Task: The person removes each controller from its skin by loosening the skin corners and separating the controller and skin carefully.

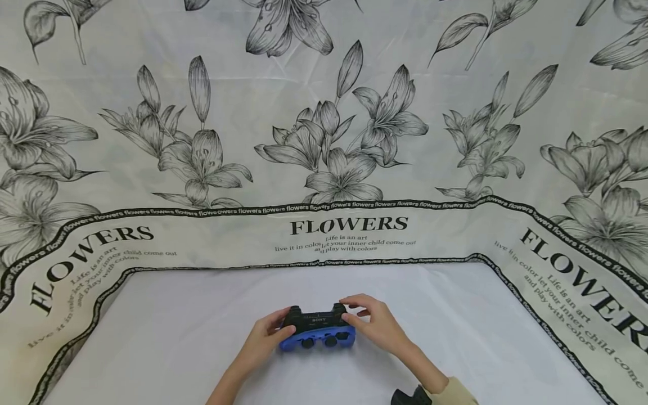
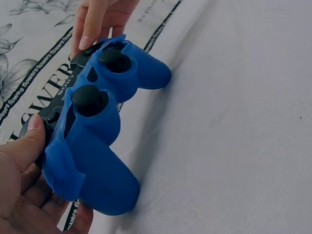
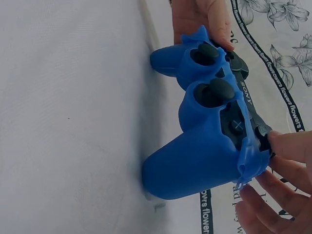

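A black game controller (image 1: 318,320) marked SONY is partly covered by a blue silicone sleeve (image 2: 105,168). The sleeve wraps both handles and lies folded back from the top edge, where black plastic shows. My left hand (image 1: 260,341) grips the controller's left end, thumb on the front and fingers behind. At the other end my right hand (image 1: 381,325) pinches the top corner between thumb and index finger. Its other fingers spread behind the sleeve's loose edge in the right wrist view. Both thumbsticks poke through the sleeve's holes. The handles point towards me, close to the table.
A white cloth covers the table (image 1: 192,315). Behind and along both sides rises a curtain (image 1: 349,242) printed with flowers and lettering. A black object (image 1: 411,396) sits by the right forearm at the lower edge of the head view.
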`<state>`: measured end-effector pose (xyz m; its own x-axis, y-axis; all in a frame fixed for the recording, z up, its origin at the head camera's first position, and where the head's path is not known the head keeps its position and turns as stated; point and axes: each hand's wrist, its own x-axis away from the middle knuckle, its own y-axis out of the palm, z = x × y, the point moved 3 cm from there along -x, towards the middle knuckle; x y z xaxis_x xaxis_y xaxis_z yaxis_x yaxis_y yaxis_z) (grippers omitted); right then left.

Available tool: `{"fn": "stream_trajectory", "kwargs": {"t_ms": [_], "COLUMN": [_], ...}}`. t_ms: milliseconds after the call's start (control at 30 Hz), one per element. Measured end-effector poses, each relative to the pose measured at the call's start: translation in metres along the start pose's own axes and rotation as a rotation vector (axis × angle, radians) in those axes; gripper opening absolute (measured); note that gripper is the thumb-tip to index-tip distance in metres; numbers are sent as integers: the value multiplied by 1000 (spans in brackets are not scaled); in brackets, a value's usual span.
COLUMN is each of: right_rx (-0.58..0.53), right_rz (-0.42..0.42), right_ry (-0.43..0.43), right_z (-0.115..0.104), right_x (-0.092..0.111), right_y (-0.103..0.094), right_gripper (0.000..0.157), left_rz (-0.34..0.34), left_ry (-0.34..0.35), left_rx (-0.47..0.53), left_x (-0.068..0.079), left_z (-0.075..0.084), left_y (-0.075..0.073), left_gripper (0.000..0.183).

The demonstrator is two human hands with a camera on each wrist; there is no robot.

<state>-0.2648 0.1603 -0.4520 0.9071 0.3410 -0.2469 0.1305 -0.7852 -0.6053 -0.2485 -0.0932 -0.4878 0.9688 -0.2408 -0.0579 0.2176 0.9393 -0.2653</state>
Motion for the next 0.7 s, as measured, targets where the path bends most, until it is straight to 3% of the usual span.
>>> {"fn": "stream_trajectory", "kwargs": {"t_ms": [433, 700], "right_rx": [108, 106], "right_rz": [40, -3], "right_ry": [-71, -84], "right_z": [-16, -24], "right_x": [11, 17], "right_y": [-7, -11], "right_gripper": [25, 23], "left_rz": [38, 51], "left_ry": [17, 29], "left_rx": [25, 33], "left_x": [1, -1], "left_z": [-8, -11], "left_y": [0, 3], "left_gripper": [57, 55]}}
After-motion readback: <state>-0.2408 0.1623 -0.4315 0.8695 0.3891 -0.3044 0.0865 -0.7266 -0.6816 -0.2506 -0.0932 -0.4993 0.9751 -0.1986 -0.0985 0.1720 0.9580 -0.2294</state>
